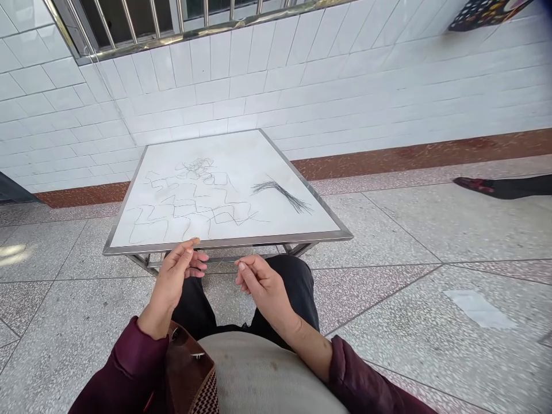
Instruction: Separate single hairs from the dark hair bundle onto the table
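A thin wire [222, 261], hard to make out, stretches between my hands in front of the table's near edge. My left hand [179, 270] has its thumb and index finger pinched near a small tan piece [195, 241], with the other fingers loosely apart. My right hand [263, 282] pinches the wire's other end between thumb and index finger. On the white table [228, 236], several bent dark wires [194, 207] lie spread and partly tangled at the left. A bundle of straighter dark wires [282, 191] rests at the right.
Behind the table rises a white tiled wall [207, 92] with a barred window [172, 23]. My knees are under the near edge. A white sheet [479, 308] lies on the floor at the right. Another person's leg and shoe [478, 185] show at the right edge.
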A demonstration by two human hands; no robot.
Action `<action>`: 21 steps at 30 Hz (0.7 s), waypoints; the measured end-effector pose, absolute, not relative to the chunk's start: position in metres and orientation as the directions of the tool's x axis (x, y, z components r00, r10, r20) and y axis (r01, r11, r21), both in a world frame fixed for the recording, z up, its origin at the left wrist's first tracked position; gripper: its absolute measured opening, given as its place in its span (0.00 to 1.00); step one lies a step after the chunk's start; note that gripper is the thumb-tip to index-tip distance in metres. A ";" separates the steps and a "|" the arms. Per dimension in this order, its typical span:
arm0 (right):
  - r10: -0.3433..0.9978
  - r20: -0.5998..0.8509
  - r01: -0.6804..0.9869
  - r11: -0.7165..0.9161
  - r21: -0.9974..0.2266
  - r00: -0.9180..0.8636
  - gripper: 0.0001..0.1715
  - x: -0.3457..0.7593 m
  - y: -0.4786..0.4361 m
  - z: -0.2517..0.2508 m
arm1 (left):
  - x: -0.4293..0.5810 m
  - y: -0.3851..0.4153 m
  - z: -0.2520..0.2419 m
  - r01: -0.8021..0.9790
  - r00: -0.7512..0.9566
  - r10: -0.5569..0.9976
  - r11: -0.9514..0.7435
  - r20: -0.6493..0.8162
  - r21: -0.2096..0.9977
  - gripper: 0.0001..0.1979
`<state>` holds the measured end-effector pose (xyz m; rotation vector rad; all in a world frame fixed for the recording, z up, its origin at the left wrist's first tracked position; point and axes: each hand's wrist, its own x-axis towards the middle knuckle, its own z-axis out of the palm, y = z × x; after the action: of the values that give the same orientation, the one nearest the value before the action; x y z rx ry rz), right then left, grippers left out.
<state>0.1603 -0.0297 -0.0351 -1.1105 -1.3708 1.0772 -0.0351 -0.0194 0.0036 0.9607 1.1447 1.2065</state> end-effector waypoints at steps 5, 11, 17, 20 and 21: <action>0.959 0.271 0.171 0.282 -0.944 -0.086 0.09 0.160 -0.032 -0.039 | -0.024 -0.026 0.012 -0.161 0.148 0.974 0.192 -0.169 0.968 0.25; 0.952 0.284 0.225 0.303 -0.926 -0.116 0.07 0.161 -0.036 -0.041 | -0.017 -0.033 0.016 -0.212 0.166 0.969 0.216 -0.183 0.953 0.25; 0.944 0.309 0.398 0.328 -0.857 -0.114 0.06 0.162 -0.035 -0.045 | -0.019 -0.038 0.021 -0.173 0.217 0.953 0.251 -0.211 0.953 0.28; 0.932 0.339 0.479 0.358 -0.802 -0.129 0.06 0.165 -0.034 -0.044 | -0.020 -0.038 0.023 -0.153 0.219 0.952 0.248 -0.212 0.957 0.27; 0.928 0.347 0.494 0.366 -0.789 -0.135 0.06 0.166 -0.034 -0.043 | -0.020 -0.038 0.023 -0.152 0.218 0.952 0.251 -0.215 0.956 0.27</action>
<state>0.1656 -0.0342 -0.0426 -1.2544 -1.7723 0.6385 -0.0201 -0.0383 0.0234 0.9969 1.0385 0.9728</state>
